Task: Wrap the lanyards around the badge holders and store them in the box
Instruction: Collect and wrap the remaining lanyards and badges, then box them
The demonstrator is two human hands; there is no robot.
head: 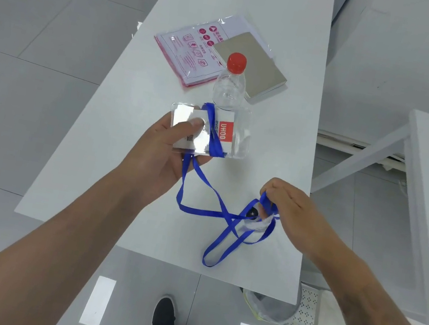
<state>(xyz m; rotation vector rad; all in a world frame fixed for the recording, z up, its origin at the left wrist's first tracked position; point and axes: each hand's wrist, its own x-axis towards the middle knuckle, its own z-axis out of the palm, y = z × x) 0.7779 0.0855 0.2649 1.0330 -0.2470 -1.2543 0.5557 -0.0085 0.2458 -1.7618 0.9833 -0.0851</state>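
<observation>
My left hand [165,150] grips a clear plastic badge holder [236,137] with a white and red card inside, thumb pressed on its face. A blue lanyard [199,211] crosses the holder once, then hangs down in loose loops over the white table [166,73]. My right hand [289,204] pinches the lanyard near its black clip end, just above the table's near right part. One long loop trails toward the table's front edge.
A clear water bottle with a red cap [232,79] stands just behind the badge holder. Behind it lie a grey box [250,65] and a clear bag with pink print [196,50]. A perforated white bin [307,313] sits on the floor at right.
</observation>
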